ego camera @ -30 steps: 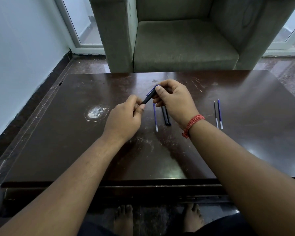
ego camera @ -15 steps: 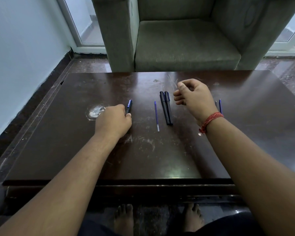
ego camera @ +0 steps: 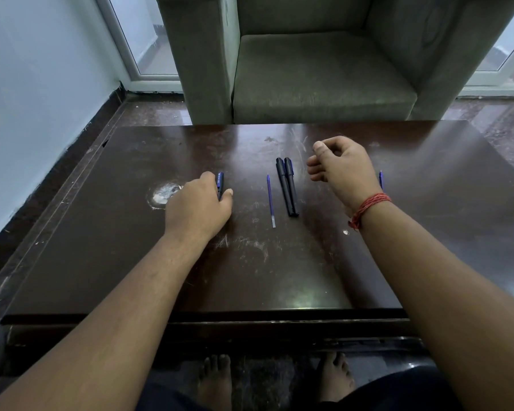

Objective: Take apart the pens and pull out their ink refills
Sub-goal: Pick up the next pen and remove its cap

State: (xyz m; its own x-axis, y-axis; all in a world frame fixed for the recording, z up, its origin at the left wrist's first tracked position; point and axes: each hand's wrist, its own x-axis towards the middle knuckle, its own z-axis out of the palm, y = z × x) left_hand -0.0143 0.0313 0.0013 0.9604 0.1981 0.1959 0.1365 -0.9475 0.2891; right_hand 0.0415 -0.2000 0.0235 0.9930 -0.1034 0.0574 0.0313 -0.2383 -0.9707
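- Listing from the left edge: a pale wall, a glazed door frame beyond it, and a worn whitish patch [ego camera: 164, 193] on the dark desk [ego camera: 116, 262].
- Left hand [ego camera: 198, 207]: knuckles up, resting on the desk, fingers curled round a black pen part with a blue clip [ego camera: 220, 181]. Only the far end shows past the fingers, and whether it is a cap or a barrel cannot be told. Judged to be setting the piece down or holding it there.
- Loose ink refill [ego camera: 270, 200]: thin, blue, with a pale near end. It lies flat by itself between the left hand and the pens, touching neither.
- Two black pens [ego camera: 287, 185]: side by side and touching, lengthwise away from the person, apparently whole and not yet taken apart.
- Right hand [ego camera: 340, 166]: raised above the desk just right of the pens, fingers loosely curled, holding nothing.
- Red thread band [ego camera: 368, 207] on the right wrist.
- Further blue refill tip [ego camera: 380, 178]: shows just past the right wrist; the rest is hidden by the arm.
- Grey-green armchair [ego camera: 318, 75] behind the desk; bare feet below its near edge.
- Step in hand: one pen appears finished, its parts being laid aside.
- Next move, as a judgement: release the left-hand piece, pick up one black pen, grip both ends and pull or twist apart, then draw the refill out straight.
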